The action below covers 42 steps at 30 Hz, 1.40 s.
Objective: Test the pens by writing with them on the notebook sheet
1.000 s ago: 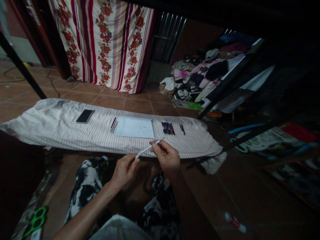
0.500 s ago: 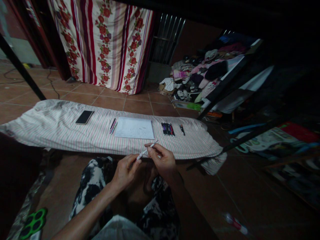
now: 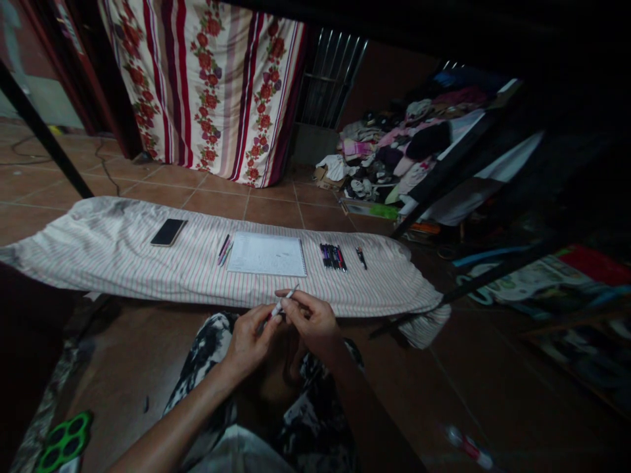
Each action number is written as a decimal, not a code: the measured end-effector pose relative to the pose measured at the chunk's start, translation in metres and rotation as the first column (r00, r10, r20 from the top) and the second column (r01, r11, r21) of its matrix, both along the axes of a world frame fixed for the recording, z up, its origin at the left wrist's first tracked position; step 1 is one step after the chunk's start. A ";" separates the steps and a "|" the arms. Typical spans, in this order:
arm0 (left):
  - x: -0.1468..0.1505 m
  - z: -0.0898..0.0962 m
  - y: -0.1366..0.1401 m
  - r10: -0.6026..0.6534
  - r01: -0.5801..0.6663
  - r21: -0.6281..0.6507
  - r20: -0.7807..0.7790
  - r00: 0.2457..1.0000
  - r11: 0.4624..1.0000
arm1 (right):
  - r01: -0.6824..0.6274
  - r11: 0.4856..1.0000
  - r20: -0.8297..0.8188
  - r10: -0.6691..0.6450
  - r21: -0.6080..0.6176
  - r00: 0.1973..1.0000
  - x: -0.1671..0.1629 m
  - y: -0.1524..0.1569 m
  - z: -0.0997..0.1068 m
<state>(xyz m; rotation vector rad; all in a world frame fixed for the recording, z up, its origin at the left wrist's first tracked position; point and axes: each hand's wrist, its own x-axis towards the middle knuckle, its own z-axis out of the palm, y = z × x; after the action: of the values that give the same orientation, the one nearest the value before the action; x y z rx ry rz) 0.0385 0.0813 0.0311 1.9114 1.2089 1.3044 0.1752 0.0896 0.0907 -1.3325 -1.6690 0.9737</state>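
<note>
My left hand point(image 3: 250, 338) pinches the lower end of a slim white pen point(image 3: 277, 308) over my lap, just off the near edge of the cloth-covered surface. Closed on the pen's upper part are the fingers of my right hand point(image 3: 311, 323), and its thin tip points up and to the right. Beyond the hands lies a spiral notebook point(image 3: 266, 253) with faint marks on its page. Several pens point(image 3: 333, 257) lie in a row to its right, and a few more pens point(image 3: 225, 250) lie along its left side.
A striped cloth point(image 3: 197, 279) covers the long low surface. On it are a phone point(image 3: 168, 232) at the left and a small dark item point(image 3: 361, 257) at the right. A clothes heap point(image 3: 389, 148) stands behind. A bottle point(image 3: 468, 447) lies on the floor.
Both hands have shifted slightly left and down with the pen, and less of its upper end shows. My left leg has moved right, uncovering a small dark object on the floor.
</note>
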 end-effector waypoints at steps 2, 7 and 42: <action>0.000 -0.001 0.001 -0.004 0.004 0.001 0.009 1.000 1.000 | -0.007 1.000 -0.012 0.007 -0.002 1.000 -0.001 0.000 -0.002; 0.001 0.000 0.002 -0.003 0.004 -0.027 0.032 0.999 1.000 | -0.008 1.000 -0.040 0.008 -0.019 0.999 -0.001 0.001 -0.005; 0.009 -0.008 0.018 0.018 0.253 -0.449 0.516 0.856 0.857 | -0.038 0.996 -0.105 0.029 -0.085 0.994 -0.001 0.025 -0.030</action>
<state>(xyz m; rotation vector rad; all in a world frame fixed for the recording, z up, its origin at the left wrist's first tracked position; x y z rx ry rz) 0.0478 0.0993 0.0230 1.1476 1.0004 1.1685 0.1746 0.1147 0.0608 -1.2912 -1.5904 1.1281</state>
